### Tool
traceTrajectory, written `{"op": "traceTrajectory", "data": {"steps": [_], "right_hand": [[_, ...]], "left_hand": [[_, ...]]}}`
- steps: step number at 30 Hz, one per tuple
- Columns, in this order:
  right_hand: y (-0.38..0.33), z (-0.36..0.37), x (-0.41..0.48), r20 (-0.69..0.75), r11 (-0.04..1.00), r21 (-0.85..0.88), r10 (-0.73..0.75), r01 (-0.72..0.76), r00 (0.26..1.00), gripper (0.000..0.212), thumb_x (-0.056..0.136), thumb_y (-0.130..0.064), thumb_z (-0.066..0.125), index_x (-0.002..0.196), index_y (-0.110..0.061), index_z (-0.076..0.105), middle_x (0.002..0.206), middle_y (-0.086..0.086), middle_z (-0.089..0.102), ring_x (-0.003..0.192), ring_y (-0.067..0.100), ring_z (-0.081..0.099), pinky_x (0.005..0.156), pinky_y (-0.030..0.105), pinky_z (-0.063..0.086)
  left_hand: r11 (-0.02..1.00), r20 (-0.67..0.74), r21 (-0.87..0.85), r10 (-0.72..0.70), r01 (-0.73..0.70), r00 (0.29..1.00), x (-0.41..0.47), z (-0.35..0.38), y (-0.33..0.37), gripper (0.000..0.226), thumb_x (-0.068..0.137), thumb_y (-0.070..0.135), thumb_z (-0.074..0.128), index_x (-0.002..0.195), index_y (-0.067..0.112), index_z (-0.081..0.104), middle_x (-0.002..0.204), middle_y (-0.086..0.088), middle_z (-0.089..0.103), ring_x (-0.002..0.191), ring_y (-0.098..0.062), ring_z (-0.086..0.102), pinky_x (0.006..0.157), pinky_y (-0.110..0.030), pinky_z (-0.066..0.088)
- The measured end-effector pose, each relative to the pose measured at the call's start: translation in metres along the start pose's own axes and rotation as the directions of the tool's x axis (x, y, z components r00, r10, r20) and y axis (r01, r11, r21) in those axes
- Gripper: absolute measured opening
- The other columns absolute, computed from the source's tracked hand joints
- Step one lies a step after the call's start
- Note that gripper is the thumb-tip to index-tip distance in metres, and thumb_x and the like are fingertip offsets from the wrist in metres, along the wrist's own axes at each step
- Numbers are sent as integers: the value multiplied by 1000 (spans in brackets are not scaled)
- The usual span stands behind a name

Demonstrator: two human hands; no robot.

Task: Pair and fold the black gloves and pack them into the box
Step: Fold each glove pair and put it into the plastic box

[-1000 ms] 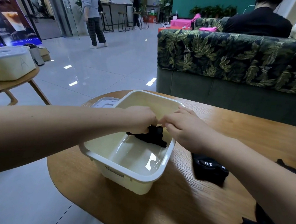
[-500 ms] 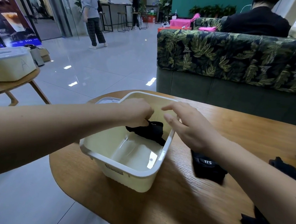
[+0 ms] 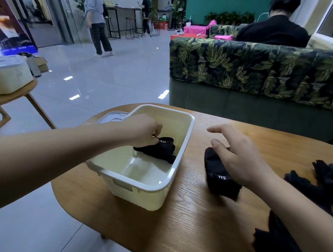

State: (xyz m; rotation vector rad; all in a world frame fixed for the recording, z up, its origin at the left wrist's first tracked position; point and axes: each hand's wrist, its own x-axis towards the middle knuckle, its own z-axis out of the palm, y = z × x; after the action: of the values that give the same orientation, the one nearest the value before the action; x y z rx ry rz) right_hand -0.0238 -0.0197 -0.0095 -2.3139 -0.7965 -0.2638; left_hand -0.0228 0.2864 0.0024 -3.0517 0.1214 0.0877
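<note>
A cream plastic box (image 3: 181, 152) stands on the wooden table (image 3: 185, 220). Inside it, against the right wall, lies a folded pair of black gloves (image 3: 161, 150). My left hand (image 3: 143, 132) reaches into the box and pinches the top of that pair. My right hand (image 3: 238, 151) hovers with fingers spread just above a second folded black pair (image 3: 220, 177) on the table right of the box; it holds nothing. Loose black gloves (image 3: 322, 180) lie at the table's right edge, and more black fabric (image 3: 279, 243) sits at the near right.
The box's white lid (image 3: 112, 117) lies behind its left side. A leaf-patterned sofa (image 3: 258, 73) stands behind the table with a person seated beyond. A side table with another cream box (image 3: 7, 75) is at far left. Two people stand far back.
My right hand let go of the pair in the box and moved right, over the second folded pair on the table. My left hand stays on the pair inside the box.
</note>
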Motion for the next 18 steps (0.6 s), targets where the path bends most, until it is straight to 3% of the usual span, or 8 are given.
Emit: {"op": "traceTrajectory", "data": {"steps": [4, 7, 10, 14, 18], "right_hand": [[28, -6, -8, 204, 957, -259, 188, -132, 961, 30, 101, -24, 62, 130, -21, 65, 126, -4, 65, 119, 21, 60, 94, 35, 46], [34, -2, -22, 362, 932, -347, 233, -101, 903, 52, 91, -46, 73, 136, -22, 60, 128, -3, 62, 120, 22, 57, 92, 33, 45], [37, 10, -35, 406, 888, -458, 249, -41, 879, 70, 80, -62, 76, 136, -27, 54, 126, -3, 56, 115, 22, 55, 92, 37, 49], [39, 27, -45, 354, 799, -599, 220, 40, 909, 56, 86, -61, 67, 125, -24, 52, 121, 2, 54, 112, 28, 55, 96, 41, 45], [32, 36, -55, 325, 761, -645, 192, 69, 926, 35, 96, -43, 60, 122, -19, 55, 121, 5, 57, 113, 30, 56, 91, 42, 41]], "left_hand": [[995, -101, -96, -16, 6, 995, -18, -24, 12, 18, 100, 40, 60, 114, 31, 65, 112, 9, 69, 100, -16, 56, 84, -35, 55], [972, -193, -233, -32, -14, 981, -31, -42, 25, 10, 97, 40, 64, 104, 34, 66, 100, 13, 68, 97, -15, 61, 86, -39, 57], [936, -288, -344, -33, -71, 957, -46, -53, 41, 9, 96, 43, 67, 101, 35, 67, 92, 17, 67, 91, -11, 63, 84, -43, 58], [883, -357, -446, -27, -145, 934, -68, -60, 70, 10, 95, 46, 70, 99, 37, 68, 89, 17, 70, 87, -3, 66, 82, -40, 59], [881, -406, -437, -14, -181, 914, -92, -52, 101, 17, 91, 57, 67, 99, 42, 68, 90, 23, 71, 85, 3, 67, 78, -36, 60]]}}
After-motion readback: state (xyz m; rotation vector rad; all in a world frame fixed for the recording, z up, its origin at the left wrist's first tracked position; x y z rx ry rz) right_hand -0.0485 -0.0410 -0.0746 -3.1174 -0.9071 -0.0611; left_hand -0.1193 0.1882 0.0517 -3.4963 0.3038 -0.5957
